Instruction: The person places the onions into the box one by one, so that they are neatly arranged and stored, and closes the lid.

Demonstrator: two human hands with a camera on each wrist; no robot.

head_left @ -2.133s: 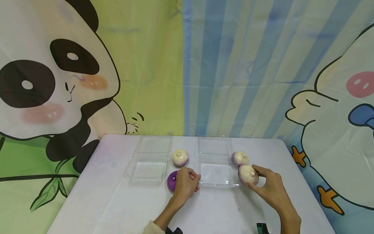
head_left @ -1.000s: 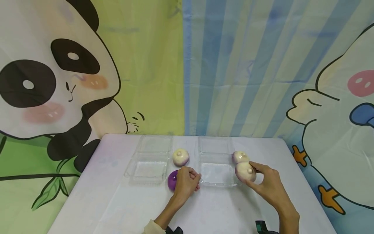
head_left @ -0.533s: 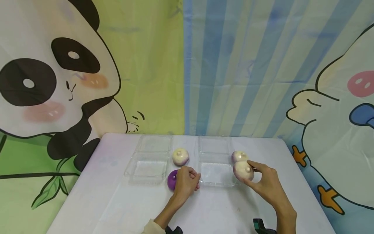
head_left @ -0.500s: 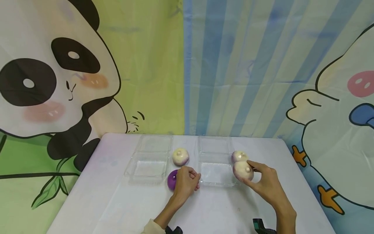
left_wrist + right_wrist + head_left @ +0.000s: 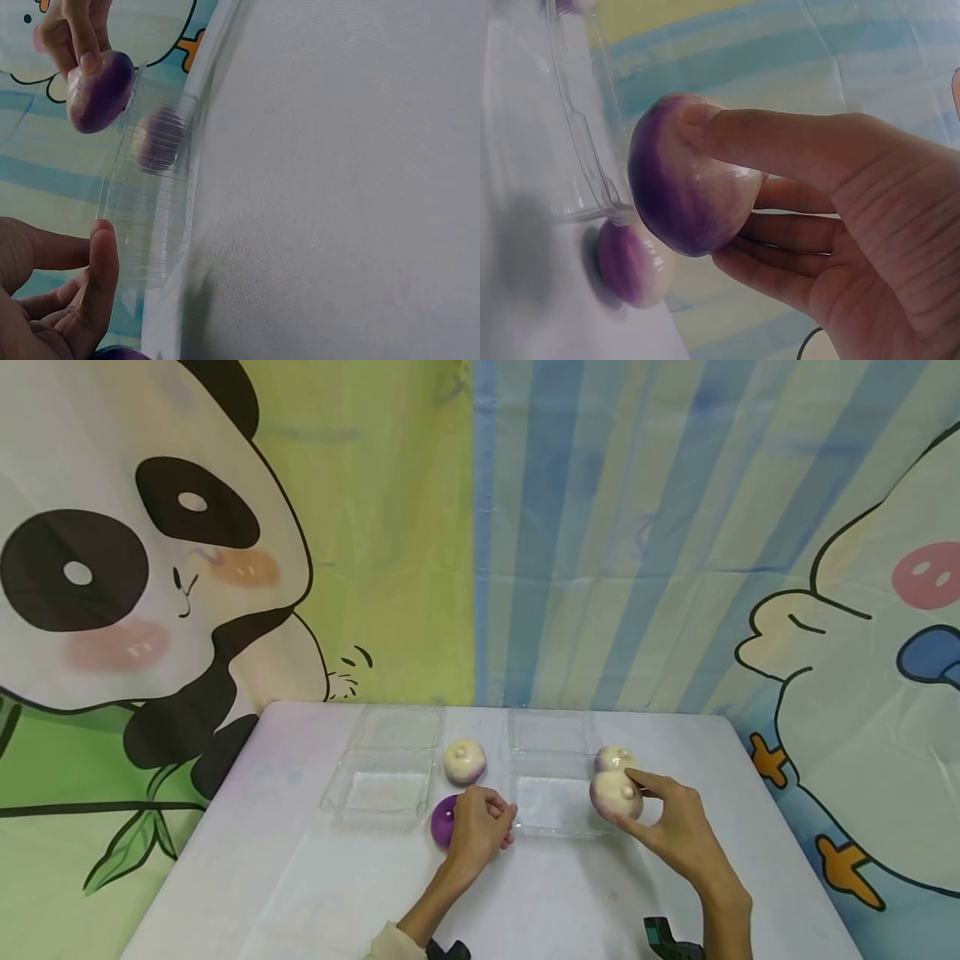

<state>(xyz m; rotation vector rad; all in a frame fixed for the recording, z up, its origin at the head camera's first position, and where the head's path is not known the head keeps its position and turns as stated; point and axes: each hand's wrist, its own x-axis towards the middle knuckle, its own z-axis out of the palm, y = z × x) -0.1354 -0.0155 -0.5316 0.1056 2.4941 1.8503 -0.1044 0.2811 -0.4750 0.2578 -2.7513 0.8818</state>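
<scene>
My right hand [image 5: 678, 827] holds a purple-and-cream onion [image 5: 615, 795] between thumb and fingers, above the right side of a clear plastic clamshell box [image 5: 555, 834]. In the right wrist view the thumb presses the near face of the onion [image 5: 697, 187]. My left hand [image 5: 477, 827] pinches the near-left rim of that box with thumb and finger, also seen in the left wrist view at the rim of the box [image 5: 139, 247]. Another onion [image 5: 613, 757] lies beside the box's right edge, partly covered by the held one. Just left of my left hand sits a purple onion [image 5: 442, 821], partly hidden.
A second clear clamshell box [image 5: 378, 827] stands at the left, its lid folded back. Another cream-topped onion [image 5: 464, 762] rests between the two boxes. The white-covered table [image 5: 300, 893] meets a printed curtain [image 5: 600, 527] at the back.
My right hand has carried its onion a little to the left, from beside the right box to over its right edge. The left hand has stayed in place.
</scene>
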